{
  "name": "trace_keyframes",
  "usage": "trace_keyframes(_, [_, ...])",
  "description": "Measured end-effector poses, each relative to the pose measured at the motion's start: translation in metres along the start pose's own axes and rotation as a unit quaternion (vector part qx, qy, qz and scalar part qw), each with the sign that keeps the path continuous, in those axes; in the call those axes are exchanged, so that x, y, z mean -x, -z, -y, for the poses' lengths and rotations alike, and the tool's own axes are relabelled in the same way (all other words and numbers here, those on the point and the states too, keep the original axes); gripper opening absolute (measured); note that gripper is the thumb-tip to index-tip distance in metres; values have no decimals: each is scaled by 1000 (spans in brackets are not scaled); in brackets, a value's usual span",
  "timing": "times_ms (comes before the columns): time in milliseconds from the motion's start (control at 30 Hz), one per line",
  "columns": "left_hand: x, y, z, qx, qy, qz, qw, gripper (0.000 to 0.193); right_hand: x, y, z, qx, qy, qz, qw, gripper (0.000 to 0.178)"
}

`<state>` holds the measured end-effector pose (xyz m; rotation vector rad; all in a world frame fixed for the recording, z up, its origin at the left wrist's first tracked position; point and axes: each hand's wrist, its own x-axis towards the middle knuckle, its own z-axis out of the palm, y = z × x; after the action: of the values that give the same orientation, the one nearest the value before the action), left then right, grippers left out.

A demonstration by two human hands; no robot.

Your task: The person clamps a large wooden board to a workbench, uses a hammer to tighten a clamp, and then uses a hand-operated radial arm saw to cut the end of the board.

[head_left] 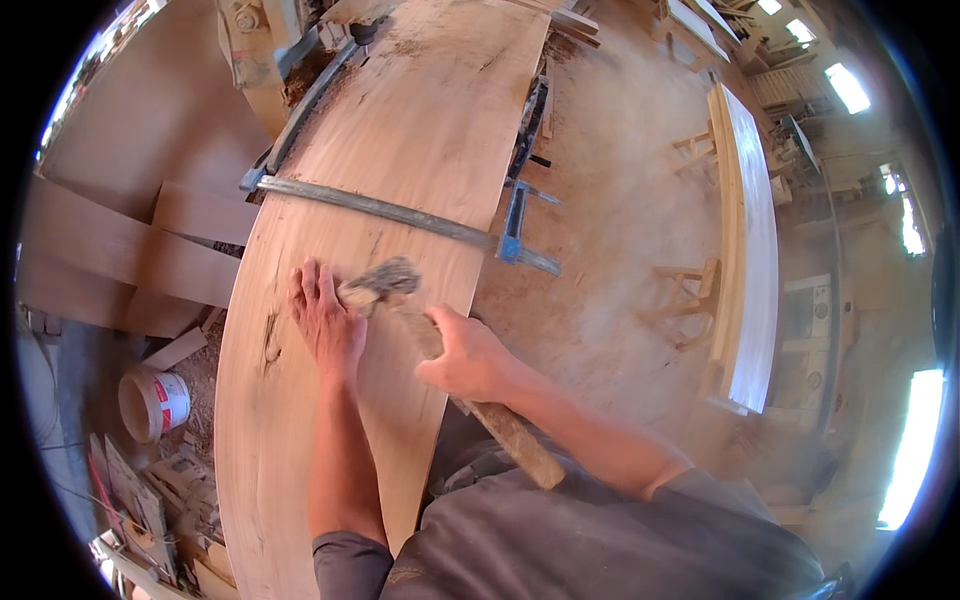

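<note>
Hammer (400,290) clenched in our right hand (468,355), head down on one plank (400,130); our left hand (325,318) lies flat and open just beside the head. One clamp (400,213) crosses beyond.

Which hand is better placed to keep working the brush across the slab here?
Probably the right hand: it grips the handle of the brush. The left hand lies flat on the wooden slab beside the brush head.

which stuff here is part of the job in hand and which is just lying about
In use:
left hand flat on the wooden slab
right hand gripping the hammer
bar clamp across the slab

Lying about:
white bucket
loose boards
white panel on trestles
</note>
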<state>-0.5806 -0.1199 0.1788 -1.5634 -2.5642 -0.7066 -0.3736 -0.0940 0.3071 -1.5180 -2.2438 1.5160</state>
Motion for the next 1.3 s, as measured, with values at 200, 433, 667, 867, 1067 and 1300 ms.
trace_keyframes(200, [-1, 1, -1, 3, 6, -10, 1000, 40, -11, 11, -37, -52, -143, -135, 979, 61])
trace_keyframes(433, [4, -8, 14, 20, -60, -42, 997, 42, -5, -16, 22, -72, 33, 12, 997, 74])
trace_keyframes(667, [2, 3, -7, 4, 13, -3, 1000, 46, 5, 31, -51, -87, -265, -205, 938, 59])
trace_keyframes(867, [-3, 7, -2, 18, -17, -31, 999, 41, -10, -18, -11, -39, -65, -117, 990, 59])
trace_keyframes(1067, [-2, 0, 14, 171, 81, -145, 971, 40, -62, -34, 17, 61, -5, -48, 997, 57])
trace_keyframes(1300, [3, -2, 24, 188, 112, -184, 958, 40, -95, -29, -7, 46, 166, -175, 969, 38])
